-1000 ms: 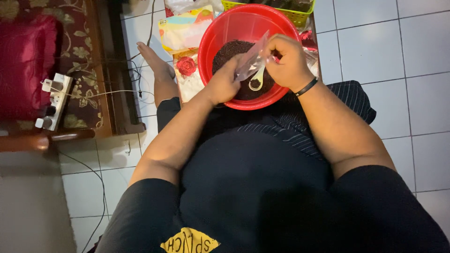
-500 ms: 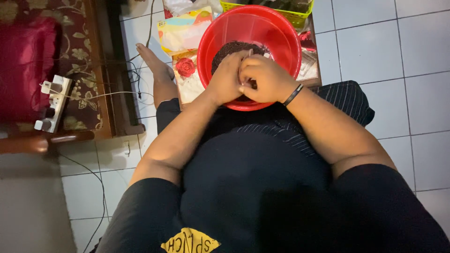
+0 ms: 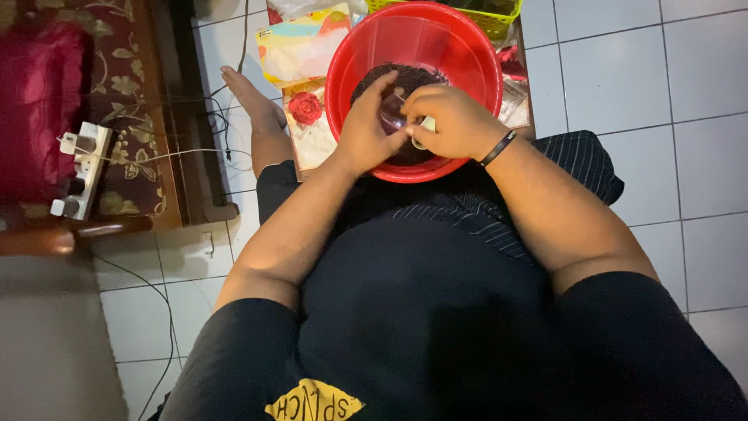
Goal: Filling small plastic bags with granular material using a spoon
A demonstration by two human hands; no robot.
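From the head camera, both hands stay down inside the red plastic basin (image 3: 366, 70), over the dark granular heap (image 3: 405, 78), much as half a second ago. The left hand (image 3: 368, 129) and right hand (image 3: 452, 121) now press together, fingers pinched on a small clear plastic bag (image 3: 392, 115) between them, which a second ago was lifted higher. A black wristband (image 3: 499, 147) circles the right wrist.

Red plastic basin (image 3: 354, 62) w/ dark brown grains (image 3: 405, 78). Black wristband (image 3: 499, 148). Dark pinstriped shorts (image 3: 580, 160). White floor tiles (image 3: 686, 93). Maroon floral cushion (image 3: 125, 86). White power strip (image 3: 78, 168). Yellow-green basket (image 3: 499, 19).
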